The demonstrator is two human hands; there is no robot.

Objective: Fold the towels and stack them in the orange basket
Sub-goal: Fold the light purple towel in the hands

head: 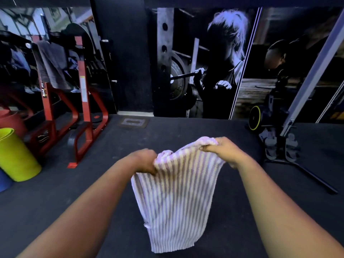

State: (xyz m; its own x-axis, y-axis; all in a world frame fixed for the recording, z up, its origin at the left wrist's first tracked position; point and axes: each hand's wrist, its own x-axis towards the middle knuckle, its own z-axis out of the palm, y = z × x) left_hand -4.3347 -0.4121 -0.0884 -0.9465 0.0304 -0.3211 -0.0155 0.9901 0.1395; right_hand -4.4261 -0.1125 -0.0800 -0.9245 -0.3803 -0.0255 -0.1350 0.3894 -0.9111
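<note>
A striped purple-and-white towel (pixel 176 198) hangs in front of me over the dark floor. My left hand (pixel 145 161) grips its top left corner. My right hand (pixel 221 148) grips the top right corner, held a little higher and farther away. The towel droops between the two hands and narrows toward its lower edge. A grey towel (pixel 52 64) is draped over the red rack at the left. No orange basket is in view.
A red weight rack (pixel 81 116) stands at the left. A yellow-green bucket (pixel 14 155) lies tilted by the left edge, with a blue object (pixel 3 181) beside it. A machine base (pixel 279 144) and its floor bar sit at the right.
</note>
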